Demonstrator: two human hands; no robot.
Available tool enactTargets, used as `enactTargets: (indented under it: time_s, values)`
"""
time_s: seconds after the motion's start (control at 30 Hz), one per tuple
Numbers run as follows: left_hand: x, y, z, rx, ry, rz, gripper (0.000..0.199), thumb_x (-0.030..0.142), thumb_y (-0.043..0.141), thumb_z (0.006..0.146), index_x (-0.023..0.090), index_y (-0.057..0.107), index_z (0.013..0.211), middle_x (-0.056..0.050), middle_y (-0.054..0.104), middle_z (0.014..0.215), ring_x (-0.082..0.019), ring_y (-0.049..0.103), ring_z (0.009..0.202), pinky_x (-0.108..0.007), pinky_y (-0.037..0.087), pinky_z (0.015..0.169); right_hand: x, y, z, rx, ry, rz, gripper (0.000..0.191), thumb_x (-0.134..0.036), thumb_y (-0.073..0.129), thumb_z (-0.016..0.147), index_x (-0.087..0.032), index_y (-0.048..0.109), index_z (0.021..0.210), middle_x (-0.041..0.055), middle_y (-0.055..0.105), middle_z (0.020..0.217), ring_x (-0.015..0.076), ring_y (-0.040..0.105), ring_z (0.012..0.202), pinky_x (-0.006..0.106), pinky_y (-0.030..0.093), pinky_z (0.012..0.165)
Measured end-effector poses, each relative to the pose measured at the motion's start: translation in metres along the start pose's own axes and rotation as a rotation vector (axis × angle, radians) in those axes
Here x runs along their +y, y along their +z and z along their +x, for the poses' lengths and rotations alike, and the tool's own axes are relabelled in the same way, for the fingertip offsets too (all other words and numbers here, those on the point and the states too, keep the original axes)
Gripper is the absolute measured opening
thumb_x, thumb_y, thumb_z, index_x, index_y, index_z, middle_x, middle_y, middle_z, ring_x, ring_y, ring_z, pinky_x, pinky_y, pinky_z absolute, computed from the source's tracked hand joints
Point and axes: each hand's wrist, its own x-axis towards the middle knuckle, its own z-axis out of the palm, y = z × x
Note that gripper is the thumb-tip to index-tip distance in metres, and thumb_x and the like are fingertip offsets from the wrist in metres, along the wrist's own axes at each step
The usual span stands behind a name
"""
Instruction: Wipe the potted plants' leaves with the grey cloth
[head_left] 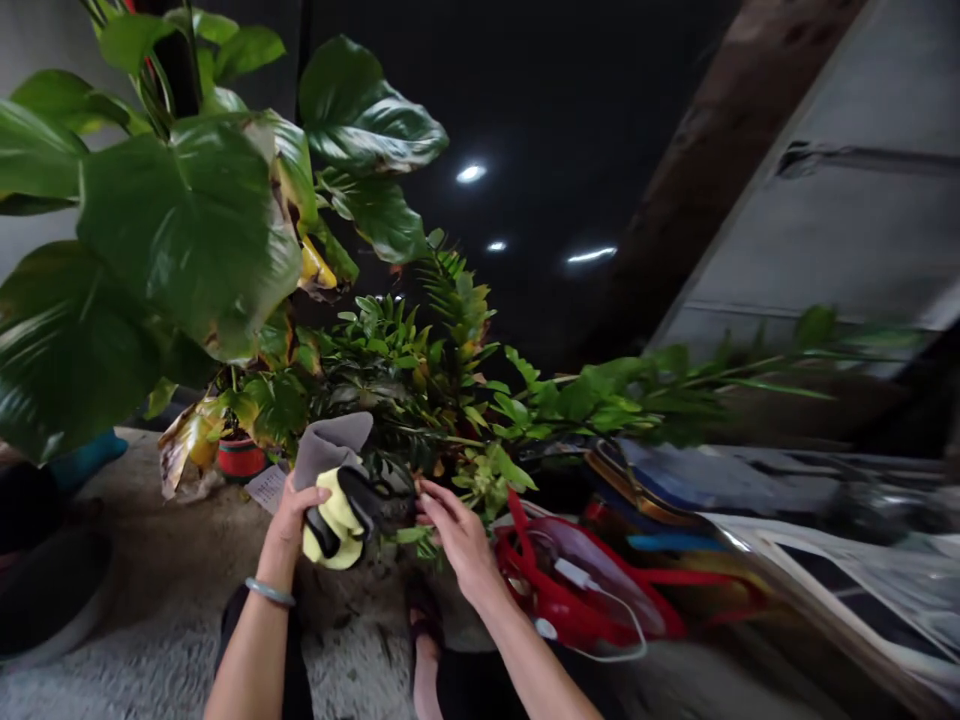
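My left hand (292,510), with a bangle on its wrist, is closed round a soft bundle of grey, yellow and black cloth (337,515). The grey part (330,445) sticks up above the thumb; how the pieces join is unclear. My right hand (457,535) is to the right of the bundle, fingers bent together at the lower edge of the green potted plants (405,350). Its fingertips are beside dark material and a small brownish bit; what they pinch is too small to make out.
Large-leaved foliage (180,220) hangs at the upper left, over a red pot (241,457). A red bag (585,590) holding a white plug and cable stands right of my right hand. Blurred stacked items (675,490) lie farther right. A dark round tub (52,590) is at left.
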Motion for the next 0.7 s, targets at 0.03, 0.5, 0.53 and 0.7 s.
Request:
enactTargets:
  time_s: [0.03, 0.5, 0.53, 0.7]
  values:
    - [-0.004, 0.008, 0.001, 0.011, 0.041, 0.082, 0.058, 0.027, 0.084, 0.051, 0.015, 0.072, 0.107, -0.008, 0.078, 0.092, -0.03, 0.073, 0.088, -0.041, 0.057, 0.085, -0.006, 0.003, -0.006, -0.023, -0.058, 0.011, 0.064, -0.06, 0.07, 0.072, -0.021, 0.069, 0.123, 0.0126, 0.077, 0.113, 0.0304, 0.073, 0.098, 0.035, 0.058, 0.07]
    - [-0.012, 0.019, -0.004, -0.223, 0.046, 0.034, 0.044, 0.034, 0.083, 0.061, 0.017, 0.076, 0.101, -0.014, 0.074, 0.114, -0.025, 0.07, 0.089, -0.03, 0.054, 0.066, -0.047, 0.026, -0.026, 0.158, -0.027, 0.242, 0.045, -0.036, 0.085, 0.051, -0.019, 0.069, 0.089, 0.0056, 0.077, 0.077, 0.0245, 0.069, 0.065, 0.034, 0.057, 0.062]
    - [-0.012, 0.011, 0.005, -0.074, 0.024, -0.031, 0.039, 0.032, 0.083, 0.06, 0.016, 0.074, 0.094, -0.012, 0.076, 0.1, -0.019, 0.068, 0.074, -0.026, 0.049, 0.057, -0.059, 0.021, -0.023, 0.216, -0.058, 0.289, 0.045, -0.036, 0.085, 0.05, -0.019, 0.069, 0.088, 0.0051, 0.077, 0.075, 0.0237, 0.068, 0.063, 0.034, 0.057, 0.061]
    - [-0.01, -0.019, 0.037, 0.437, -0.12, -0.265, 0.026, 0.018, 0.078, 0.06, 0.017, 0.062, 0.081, 0.001, 0.066, 0.07, -0.009, 0.055, 0.05, -0.018, 0.039, 0.047, -0.113, 0.003, 0.005, 0.538, -0.414, 0.352, 0.05, -0.044, 0.084, 0.06, -0.017, 0.068, 0.099, 0.0079, 0.078, 0.091, 0.0221, 0.071, 0.074, 0.034, 0.059, 0.068]
